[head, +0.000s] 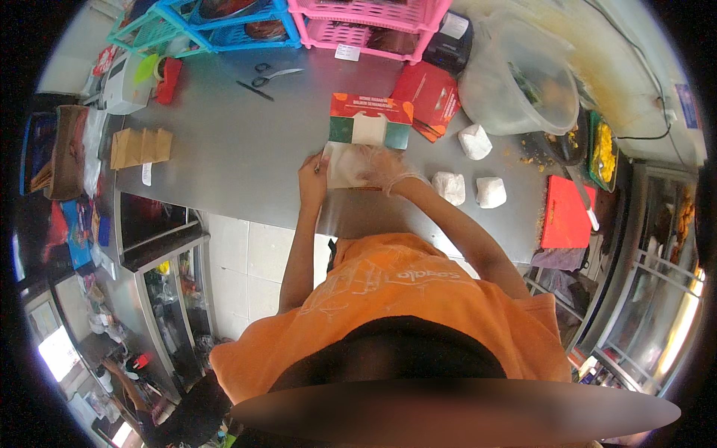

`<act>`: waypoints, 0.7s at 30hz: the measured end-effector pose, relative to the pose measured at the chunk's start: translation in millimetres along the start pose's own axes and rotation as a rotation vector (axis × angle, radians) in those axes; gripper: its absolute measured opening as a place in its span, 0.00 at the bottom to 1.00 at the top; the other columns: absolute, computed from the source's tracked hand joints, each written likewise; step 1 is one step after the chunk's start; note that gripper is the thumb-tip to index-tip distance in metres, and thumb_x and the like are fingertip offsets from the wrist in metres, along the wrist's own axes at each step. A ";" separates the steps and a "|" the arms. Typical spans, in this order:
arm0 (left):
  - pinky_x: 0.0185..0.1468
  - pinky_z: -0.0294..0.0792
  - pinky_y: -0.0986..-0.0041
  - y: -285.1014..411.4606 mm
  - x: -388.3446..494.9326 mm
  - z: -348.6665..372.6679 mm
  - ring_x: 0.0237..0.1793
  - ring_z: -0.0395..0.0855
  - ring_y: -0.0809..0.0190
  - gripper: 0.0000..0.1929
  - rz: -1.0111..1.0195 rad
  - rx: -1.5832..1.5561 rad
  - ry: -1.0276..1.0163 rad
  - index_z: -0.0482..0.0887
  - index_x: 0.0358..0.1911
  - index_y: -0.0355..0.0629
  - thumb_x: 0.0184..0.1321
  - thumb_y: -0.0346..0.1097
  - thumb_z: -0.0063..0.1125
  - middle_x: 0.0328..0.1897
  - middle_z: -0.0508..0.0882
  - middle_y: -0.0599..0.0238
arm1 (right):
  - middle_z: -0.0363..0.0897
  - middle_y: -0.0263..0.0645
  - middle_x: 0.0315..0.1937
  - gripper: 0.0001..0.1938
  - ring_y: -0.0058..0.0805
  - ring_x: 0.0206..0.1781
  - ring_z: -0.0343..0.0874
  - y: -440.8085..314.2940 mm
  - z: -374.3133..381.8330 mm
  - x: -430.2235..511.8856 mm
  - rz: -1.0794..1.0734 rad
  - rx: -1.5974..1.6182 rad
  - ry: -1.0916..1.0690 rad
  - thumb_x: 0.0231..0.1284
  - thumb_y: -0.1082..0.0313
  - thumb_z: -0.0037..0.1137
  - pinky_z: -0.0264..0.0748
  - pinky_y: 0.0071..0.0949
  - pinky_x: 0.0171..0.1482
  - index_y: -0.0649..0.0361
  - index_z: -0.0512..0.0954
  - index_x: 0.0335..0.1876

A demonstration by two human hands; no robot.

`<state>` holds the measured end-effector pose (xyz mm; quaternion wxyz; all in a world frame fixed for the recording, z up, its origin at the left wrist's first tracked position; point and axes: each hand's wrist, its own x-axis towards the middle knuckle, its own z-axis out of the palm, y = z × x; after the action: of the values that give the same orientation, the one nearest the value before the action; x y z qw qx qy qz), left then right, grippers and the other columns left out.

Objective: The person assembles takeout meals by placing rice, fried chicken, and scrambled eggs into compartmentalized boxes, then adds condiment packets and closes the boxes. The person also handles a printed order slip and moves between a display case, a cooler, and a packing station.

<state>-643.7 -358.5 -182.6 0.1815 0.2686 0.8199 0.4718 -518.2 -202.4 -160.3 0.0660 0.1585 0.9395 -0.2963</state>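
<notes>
In front of me on the steel counter is an unfolded-top paperboard food box (368, 131), red, green and white, its printed lid raised away from me. My left hand (312, 178) grips the box's left edge. My right hand (385, 168), in a clear plastic glove, reaches into or over the box's near part; whether its fingers hold anything is hidden by the blurred film. Right of that hand sit white paper-wrapped packets: one nearest the wrist (449, 187), another beside it (490, 192) and a third farther back (475, 141).
Flat red cartons (428, 98) lie behind the box, near a large translucent plastic tub (515, 84). A knife (582, 196) rests across a red cutting board (563, 218). Scissors (274, 75) and brown paper packets (141, 147) lie leftward. Pink baskets (364, 33) line the back.
</notes>
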 end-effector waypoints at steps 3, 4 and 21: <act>0.48 0.71 0.66 -7.5 -0.6 3.6 0.41 0.82 0.49 0.14 -0.009 -0.055 0.040 0.83 0.49 0.37 0.65 0.37 0.52 0.42 0.82 0.47 | 0.75 0.46 0.56 0.28 0.46 0.56 0.75 5.6 18.3 6.4 -0.069 0.162 -0.030 0.52 0.60 0.61 0.70 0.38 0.59 0.55 0.72 0.61; 0.49 0.71 0.66 -9.8 -0.5 5.3 0.42 0.82 0.49 0.14 -0.022 -0.050 0.049 0.83 0.48 0.37 0.65 0.37 0.52 0.42 0.83 0.47 | 0.75 0.46 0.56 0.28 0.45 0.56 0.75 3.1 21.2 9.0 -0.131 0.184 0.007 0.51 0.61 0.61 0.70 0.38 0.60 0.55 0.72 0.61; 0.47 0.72 0.67 -22.6 78.2 -56.3 0.40 0.82 0.54 0.15 -0.012 0.221 0.154 0.83 0.47 0.37 0.62 0.40 0.58 0.43 0.83 0.53 | 0.79 0.45 0.48 0.37 0.48 0.51 0.79 63.1 -90.5 43.5 1.131 0.099 0.648 0.47 0.49 0.67 0.74 0.41 0.55 0.54 0.66 0.63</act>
<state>-742.6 -358.0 -178.3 0.0901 0.2452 0.8801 0.3966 -540.6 -90.0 -129.8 -0.0821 0.7126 0.6687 -0.1958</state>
